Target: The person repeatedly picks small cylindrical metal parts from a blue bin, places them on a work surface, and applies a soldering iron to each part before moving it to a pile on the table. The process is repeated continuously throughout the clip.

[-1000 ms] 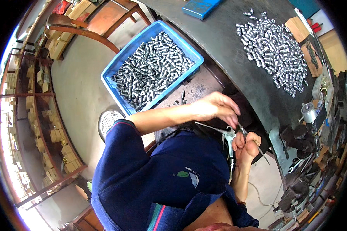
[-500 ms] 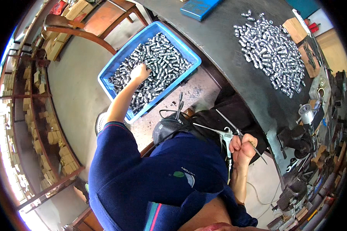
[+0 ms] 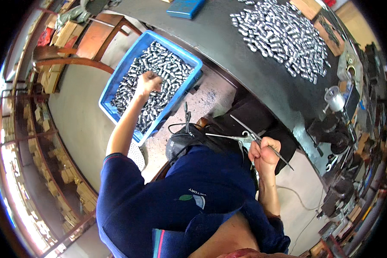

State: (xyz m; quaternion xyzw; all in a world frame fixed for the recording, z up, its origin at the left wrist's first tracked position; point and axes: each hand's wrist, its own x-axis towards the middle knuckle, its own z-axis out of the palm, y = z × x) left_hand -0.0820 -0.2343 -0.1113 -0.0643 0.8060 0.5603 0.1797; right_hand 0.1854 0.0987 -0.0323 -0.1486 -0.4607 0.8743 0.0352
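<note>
Over the blue plastic bin (image 3: pixel 108 93) my left hand (image 3: pixel 149 82) is curled, fingers drawn together among small metal fittings (image 3: pixel 170 64). What lies inside those fingers, if anything, is hidden. My right hand (image 3: pixel 265 154), near my lap, is closed around a long, slim, pointed steel tool (image 3: pixel 284 160) that sticks out on both sides of the fist. Beside that fist sits an air blow gun (image 3: pixel 246 139), its thin nozzle pointing left. The fist covers part of its handle, so I cannot tell whether it is gripped too.
A dark workbench (image 3: pixel 221 38) carries a large heap of shiny metal fittings (image 3: pixel 284 38), a blue flat box (image 3: pixel 185 7) and wooden blocks (image 3: pixel 329 34). Tools and a small metal cup (image 3: pixel 334 99) crowd its right end. A wooden chair (image 3: pixel 99 36) stands behind the bin; shelves (image 3: pixel 43 150) line the left.
My left hand has lifted slightly from the fittings and its fingers have turned. The whole view has shifted, with the bin and bench further left. My right hand keeps hold of the steel tool.
</note>
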